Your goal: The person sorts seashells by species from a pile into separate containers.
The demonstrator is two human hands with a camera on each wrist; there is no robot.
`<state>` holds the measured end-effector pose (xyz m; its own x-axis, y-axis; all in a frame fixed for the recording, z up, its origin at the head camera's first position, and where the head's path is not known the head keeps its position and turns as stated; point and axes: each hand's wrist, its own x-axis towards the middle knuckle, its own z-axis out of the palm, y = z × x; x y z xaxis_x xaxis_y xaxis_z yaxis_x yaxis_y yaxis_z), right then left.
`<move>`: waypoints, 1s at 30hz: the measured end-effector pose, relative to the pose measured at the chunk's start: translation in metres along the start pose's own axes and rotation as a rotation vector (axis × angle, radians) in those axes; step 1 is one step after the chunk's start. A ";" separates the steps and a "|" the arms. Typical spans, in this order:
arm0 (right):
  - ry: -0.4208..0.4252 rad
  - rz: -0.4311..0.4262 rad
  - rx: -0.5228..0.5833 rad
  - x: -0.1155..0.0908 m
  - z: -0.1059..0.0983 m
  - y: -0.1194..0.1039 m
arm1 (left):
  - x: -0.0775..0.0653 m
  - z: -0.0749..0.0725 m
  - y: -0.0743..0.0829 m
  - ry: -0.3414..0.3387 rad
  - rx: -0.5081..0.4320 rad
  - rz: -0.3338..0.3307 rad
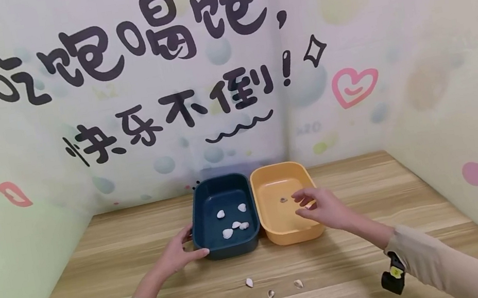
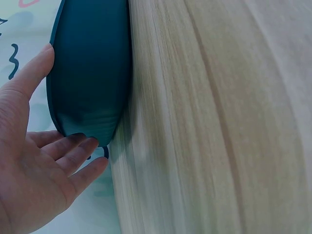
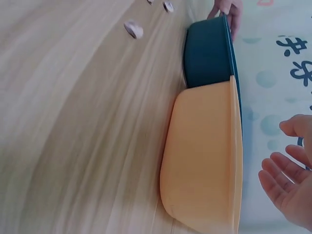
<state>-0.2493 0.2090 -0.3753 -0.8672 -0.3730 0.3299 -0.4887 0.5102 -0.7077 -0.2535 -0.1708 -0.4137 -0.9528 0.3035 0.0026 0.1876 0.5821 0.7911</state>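
Observation:
My left hand (image 1: 173, 253) rests against the left side of a dark blue bin (image 1: 231, 250), thumb at its front corner and fingers spread along the side. Several white seashells (image 1: 228, 233) lie on that bin's floor. Over the right edge of the yellow bin (image 1: 292, 237) hovers my right hand (image 1: 325, 206), its fingers loosely bent and parted. One small greyish shell (image 1: 283, 200) lies inside the yellow bin, and a pale bit (image 1: 309, 205) shows between the thumb and fingers. The right wrist view shows the right hand (image 3: 292, 180) with relaxed fingers and no shell between them.
Three shells lie on the wooden table in front of the bins: a white shell (image 1: 249, 283), a dark-marked shell (image 1: 271, 294) and a brownish shell (image 1: 299, 284). The bins stand side by side near a printed wall covering (image 1: 240, 154).

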 end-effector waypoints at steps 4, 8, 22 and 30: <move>-0.029 -0.022 0.008 -0.006 0.003 -0.005 | 0.000 0.000 0.000 -0.004 0.005 0.005; -0.054 -0.036 -0.006 -0.012 0.003 -0.011 | 0.000 0.000 -0.001 -0.007 0.010 0.016; -0.185 -0.047 0.003 -0.026 0.017 -0.030 | 0.001 -0.001 -0.003 0.003 0.001 0.017; -0.329 -0.067 0.045 -0.035 0.030 -0.030 | 0.000 0.000 -0.003 0.000 0.012 0.024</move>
<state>-0.2019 0.1832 -0.3848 -0.7523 -0.6383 0.1630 -0.5326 0.4437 -0.7208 -0.2537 -0.1727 -0.4161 -0.9481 0.3174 0.0212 0.2128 0.5835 0.7837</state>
